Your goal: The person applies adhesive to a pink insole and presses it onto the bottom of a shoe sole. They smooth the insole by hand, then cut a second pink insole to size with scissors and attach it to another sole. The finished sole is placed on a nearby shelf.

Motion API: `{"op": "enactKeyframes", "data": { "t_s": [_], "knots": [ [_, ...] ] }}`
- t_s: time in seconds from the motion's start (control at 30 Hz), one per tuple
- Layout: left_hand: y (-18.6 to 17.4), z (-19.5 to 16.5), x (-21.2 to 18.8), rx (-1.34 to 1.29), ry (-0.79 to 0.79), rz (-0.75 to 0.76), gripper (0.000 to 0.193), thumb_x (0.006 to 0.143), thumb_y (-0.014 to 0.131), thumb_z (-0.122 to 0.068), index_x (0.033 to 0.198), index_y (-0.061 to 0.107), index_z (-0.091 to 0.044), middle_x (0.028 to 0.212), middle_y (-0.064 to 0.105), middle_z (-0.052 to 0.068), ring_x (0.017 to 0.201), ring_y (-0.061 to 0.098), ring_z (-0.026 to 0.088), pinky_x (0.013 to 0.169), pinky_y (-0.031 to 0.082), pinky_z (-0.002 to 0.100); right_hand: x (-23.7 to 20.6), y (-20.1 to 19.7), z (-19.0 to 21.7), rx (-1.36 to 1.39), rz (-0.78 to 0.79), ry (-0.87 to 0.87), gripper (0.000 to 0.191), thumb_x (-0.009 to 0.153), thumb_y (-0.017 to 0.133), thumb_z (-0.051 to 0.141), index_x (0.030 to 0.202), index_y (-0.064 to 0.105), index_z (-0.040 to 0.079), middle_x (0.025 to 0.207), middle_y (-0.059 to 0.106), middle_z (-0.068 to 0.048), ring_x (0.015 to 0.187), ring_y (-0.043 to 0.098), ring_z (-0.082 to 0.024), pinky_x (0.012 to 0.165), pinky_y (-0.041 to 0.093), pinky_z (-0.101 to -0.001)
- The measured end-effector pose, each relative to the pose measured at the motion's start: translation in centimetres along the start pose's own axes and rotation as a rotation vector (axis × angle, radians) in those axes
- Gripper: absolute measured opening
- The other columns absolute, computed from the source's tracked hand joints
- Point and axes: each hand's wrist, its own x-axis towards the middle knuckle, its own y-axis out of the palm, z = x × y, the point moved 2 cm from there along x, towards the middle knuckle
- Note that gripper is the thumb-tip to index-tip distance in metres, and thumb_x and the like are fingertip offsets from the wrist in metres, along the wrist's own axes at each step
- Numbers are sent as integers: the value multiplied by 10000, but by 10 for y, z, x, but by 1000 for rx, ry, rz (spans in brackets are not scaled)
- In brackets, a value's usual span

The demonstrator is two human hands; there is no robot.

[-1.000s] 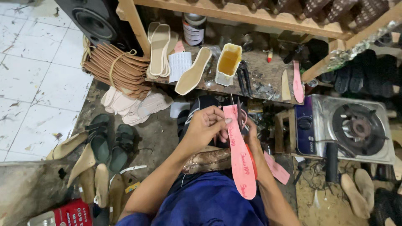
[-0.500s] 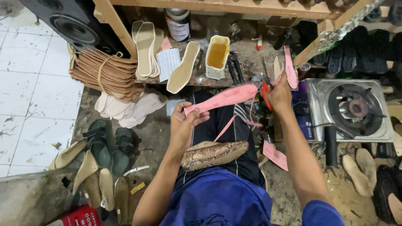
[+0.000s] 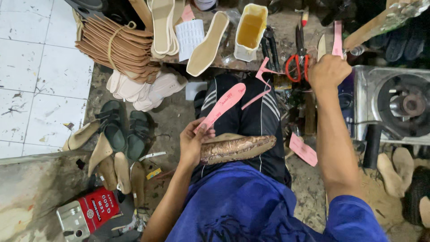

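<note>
Holding a pink insole (image 3: 222, 104) pinched in the left hand (image 3: 193, 142), the person closes the right hand (image 3: 329, 71) beside the red scissors (image 3: 296, 67), fingers curled together.

A single head-worn camera looks steeply down, close over the seated person's lap and cluttered floor.

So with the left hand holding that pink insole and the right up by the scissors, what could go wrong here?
The pink insole is pinched only at one end by the left hand, so it could slip from that light grip. The patterned sole lies loose on the lap and might slide off. The right hand is close to the red-handled scissors and the open glue container, which it might knock.
</note>
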Motion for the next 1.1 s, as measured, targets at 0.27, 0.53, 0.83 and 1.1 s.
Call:
{"op": "enactKeyframes", "data": {
  "t_s": [0.27, 0.53, 0.83, 1.1],
  "knots": [
    [28, 9, 5, 77, 27, 118, 339, 1022, 599, -106, 1302, 598, 86, 1049, 725, 153, 865, 725, 187, 790, 622, 320, -102, -91, 3, 1352, 145, -161, 749, 1044, 718, 219, 1621, 265, 70, 1190, 732, -143, 863, 725, -215, 704, 562, -315],
    [28, -7, -36, 579, 283, 203, 176, 981, 700, -81, 1088, 771, 38, 1004, 749, 89, 918, 696, 141, 825, 541, 253, -163, -122, 33, 1738, 365, 5, 811, 967, 694, 26, 1651, 264, 89, 1167, 708, -207, 704, 629, -122, 580, 487, -274],
    [42, -24, -63, 959, 464, 133, 375, 785, 801, -94, 1149, 716, -75, 1203, 686, 113, 1123, 616, 320, 978, 459, 397, -177, -95, 71, 1143, 108, -564, 775, 714, 766, -10, 1449, 557, 116, 1268, 714, -98, 982, 623, -248, 850, 493, -380],
    [25, -11, -78, 891, 547, 21, 480, 698, 858, -104, 1146, 693, -52, 1227, 696, 116, 1167, 622, 299, 1021, 472, 394, -138, -75, 92, 1007, 169, -670, 659, 800, 798, 41, 1420, 619, 177, 1115, 763, -21, 1055, 596, -245, 974, 440, -398]
  ]
}}
